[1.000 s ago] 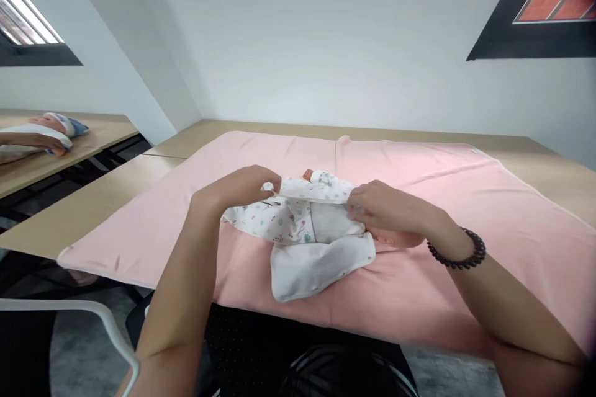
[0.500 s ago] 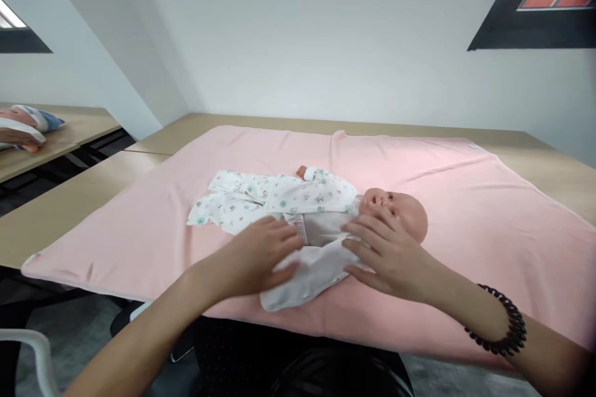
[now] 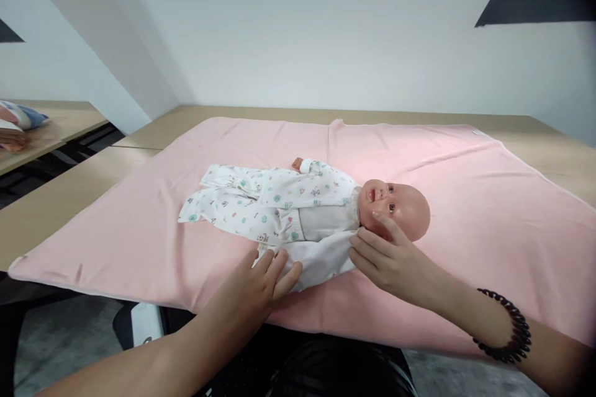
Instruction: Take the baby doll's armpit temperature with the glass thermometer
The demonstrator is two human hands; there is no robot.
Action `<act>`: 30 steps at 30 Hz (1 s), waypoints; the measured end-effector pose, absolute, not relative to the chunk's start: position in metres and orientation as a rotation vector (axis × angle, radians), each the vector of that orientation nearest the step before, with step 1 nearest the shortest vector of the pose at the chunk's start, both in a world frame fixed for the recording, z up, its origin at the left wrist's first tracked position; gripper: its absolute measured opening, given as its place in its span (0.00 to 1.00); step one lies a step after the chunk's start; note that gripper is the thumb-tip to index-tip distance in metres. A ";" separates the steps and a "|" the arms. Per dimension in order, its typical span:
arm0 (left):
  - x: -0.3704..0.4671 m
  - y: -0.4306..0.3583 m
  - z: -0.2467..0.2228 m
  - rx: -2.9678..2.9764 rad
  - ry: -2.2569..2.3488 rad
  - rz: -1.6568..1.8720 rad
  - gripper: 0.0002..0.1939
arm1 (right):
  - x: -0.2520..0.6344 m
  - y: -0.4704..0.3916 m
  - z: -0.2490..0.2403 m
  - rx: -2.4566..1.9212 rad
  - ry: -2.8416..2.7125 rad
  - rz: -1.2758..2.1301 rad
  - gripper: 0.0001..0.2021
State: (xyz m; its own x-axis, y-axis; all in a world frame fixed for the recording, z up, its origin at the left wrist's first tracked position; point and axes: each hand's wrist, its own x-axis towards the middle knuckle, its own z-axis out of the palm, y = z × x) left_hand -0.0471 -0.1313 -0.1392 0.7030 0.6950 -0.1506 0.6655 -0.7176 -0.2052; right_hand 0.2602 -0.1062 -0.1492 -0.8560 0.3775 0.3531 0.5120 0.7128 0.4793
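Left hand (image 3: 263, 282) and right hand (image 3: 388, 260) half-curled at the white flap (image 3: 321, 255) — grip unclear.

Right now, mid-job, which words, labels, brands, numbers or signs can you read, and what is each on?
No text is readable.
Small white tag on the pink cloth blanket: too small.
White cloth doll's outfit with small coloured prints: too small to tell whether any are letters.
White rounded object at lower left: dark mark, unreadable.

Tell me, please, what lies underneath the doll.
The pink blanket, spread on a pale tabletop, shows around the dressed doll; the patch directly beneath its body is covered and cannot be seen.
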 end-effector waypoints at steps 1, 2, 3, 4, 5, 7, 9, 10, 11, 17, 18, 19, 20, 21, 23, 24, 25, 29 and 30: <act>-0.048 -0.131 -0.138 -2.763 -1.123 0.352 0.31 | 0.261 -0.105 -0.147 -0.716 -2.651 -0.837 0.11; -0.049 -0.130 -0.136 -2.760 -1.129 0.375 0.31 | 0.262 -0.104 -0.145 -0.731 -2.609 -0.823 0.11; -0.050 -0.130 -0.133 -2.764 -1.131 0.391 0.31 | 0.262 -0.103 -0.142 -0.751 -2.563 -0.816 0.10; -0.051 -0.129 -0.129 -2.767 -1.132 0.394 0.31 | 0.263 -0.101 -0.139 -0.773 -2.509 -0.814 0.09; -0.053 -0.128 -0.124 -2.766 -1.134 0.382 0.30 | 0.263 -0.098 -0.135 -0.793 -2.447 -0.816 0.09; -0.055 -0.125 -0.112 -2.782 -1.145 0.327 0.25 | 0.261 -0.092 -0.129 -0.835 -2.333 -0.814 0.08; -0.056 -0.120 -0.098 -2.831 -1.178 0.300 0.19 | 0.258 -0.085 -0.124 -0.880 -2.260 -0.773 0.06; -0.056 -0.115 -0.091 -2.848 -1.222 0.303 0.16 | 0.257 -0.080 -0.123 -0.907 -2.245 -0.747 0.05; -0.055 -0.110 -0.085 -2.843 -1.290 0.301 0.13 | 0.255 -0.076 -0.122 -0.939 -2.239 -0.726 0.05; -0.062 -0.060 -0.074 -2.547 -1.781 -0.100 0.15 | 0.244 -0.054 -0.124 -1.156 -2.122 -0.893 0.07; -0.065 -0.052 -0.075 -2.537 -1.826 -0.171 0.17 | 0.243 -0.052 -0.125 -1.181 -2.108 -0.915 0.08; -0.068 -0.045 -0.076 -2.538 -1.854 -0.236 0.18 | 0.242 -0.050 -0.127 -1.200 -2.105 -0.919 0.09; -0.069 -0.039 -0.078 -2.555 -1.860 -0.292 0.18 | 0.241 -0.049 -0.128 -1.218 -2.110 -0.908 0.09; -0.068 -0.035 -0.079 -2.583 -1.847 -0.347 0.19 | 0.241 -0.048 -0.129 -1.233 -2.117 -0.888 0.09; -0.060 -0.029 -0.082 -2.671 -1.776 -0.453 0.19 | 0.241 -0.048 -0.131 -1.250 -2.133 -0.843 0.08; -0.052 -0.027 -0.083 -2.732 -1.719 -0.503 0.19 | 0.241 -0.049 -0.131 -1.252 -2.137 -0.823 0.08; -0.042 -0.025 -0.084 -2.800 -1.651 -0.546 0.19 | 0.241 -0.050 -0.132 -1.251 -2.142 -0.804 0.08; 0.005 -0.017 -0.094 -3.070 -1.257 -0.659 0.22 | 0.240 -0.055 -0.132 -1.262 -2.189 -0.739 0.07; 0.016 -0.014 -0.097 -3.104 -1.198 -0.677 0.22 | 0.240 -0.056 -0.132 -1.267 -2.202 -0.738 0.07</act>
State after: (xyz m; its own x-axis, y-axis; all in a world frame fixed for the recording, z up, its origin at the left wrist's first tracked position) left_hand 0.0162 -0.0140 -0.0975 0.6767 0.6849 0.2701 0.5849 -0.7230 0.3677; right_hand 0.2400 -0.0561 -0.1320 -0.4485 0.6166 0.6470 0.8819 0.4228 0.2085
